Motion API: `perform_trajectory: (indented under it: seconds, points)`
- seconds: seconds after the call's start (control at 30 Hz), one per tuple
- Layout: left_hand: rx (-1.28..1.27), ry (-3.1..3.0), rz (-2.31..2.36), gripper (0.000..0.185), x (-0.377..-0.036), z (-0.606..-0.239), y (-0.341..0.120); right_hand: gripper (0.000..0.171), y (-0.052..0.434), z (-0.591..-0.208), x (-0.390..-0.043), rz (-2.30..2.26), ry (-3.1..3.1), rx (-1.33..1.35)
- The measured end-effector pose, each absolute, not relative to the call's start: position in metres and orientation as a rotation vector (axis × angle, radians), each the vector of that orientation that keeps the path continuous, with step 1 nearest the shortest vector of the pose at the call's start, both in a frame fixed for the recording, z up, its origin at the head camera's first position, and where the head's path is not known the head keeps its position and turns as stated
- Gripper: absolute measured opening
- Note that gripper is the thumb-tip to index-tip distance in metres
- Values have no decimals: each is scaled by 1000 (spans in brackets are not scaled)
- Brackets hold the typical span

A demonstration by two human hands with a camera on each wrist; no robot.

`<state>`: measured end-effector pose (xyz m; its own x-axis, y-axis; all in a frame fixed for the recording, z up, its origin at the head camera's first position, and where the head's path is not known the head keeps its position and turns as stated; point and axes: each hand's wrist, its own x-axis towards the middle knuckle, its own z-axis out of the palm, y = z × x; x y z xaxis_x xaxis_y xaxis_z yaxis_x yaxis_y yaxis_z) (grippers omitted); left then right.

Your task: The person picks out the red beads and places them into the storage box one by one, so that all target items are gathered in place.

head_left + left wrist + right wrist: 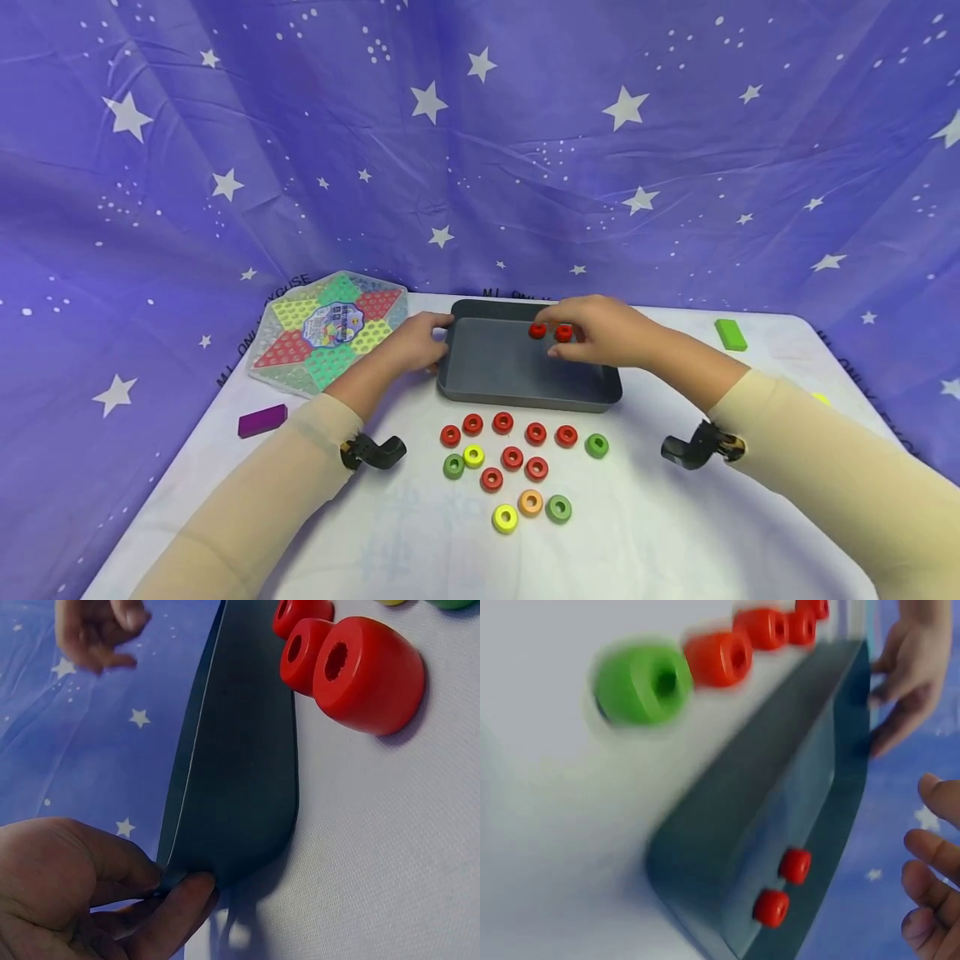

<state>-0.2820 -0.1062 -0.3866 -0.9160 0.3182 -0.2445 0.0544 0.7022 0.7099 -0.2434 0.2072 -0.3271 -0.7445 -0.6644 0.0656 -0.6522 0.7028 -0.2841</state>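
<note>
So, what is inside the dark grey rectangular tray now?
Inside the dark grey rectangular tray lie two red ring-shaped beads near the far wall. The right hand hovers over that corner and covers part of the floor there; the rest looks bare.

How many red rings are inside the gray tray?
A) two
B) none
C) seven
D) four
A: just two red rings lie in the tray, near its far wall below the right hand; the right wrist view also shows two.

sleeves: sheer beige, both arms | wrists: black camera mounts | hands [600, 333]: bare
</note>
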Motion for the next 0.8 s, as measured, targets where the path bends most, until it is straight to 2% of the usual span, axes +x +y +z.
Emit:
perform_trajectory:
  seconds: [0.17, 0.4, 0.6, 0.8]
  points:
    - [296, 2575, 1043, 67, -282, -385, -105, 41, 215, -332, -203, -531, 2805, -1134]
    - [300, 2578, 1043, 68, -284, -384, -105, 38, 221, -362, -162, -581, 2759, -1171]
    - [295, 2606, 990, 66, -284, -387, -107, 37, 222, -392, -144, -306, 2923, -1286]
    - [305, 2606, 996, 67, -284, -390, -107, 29, 223, -408, -140, -124, 2985, -1404]
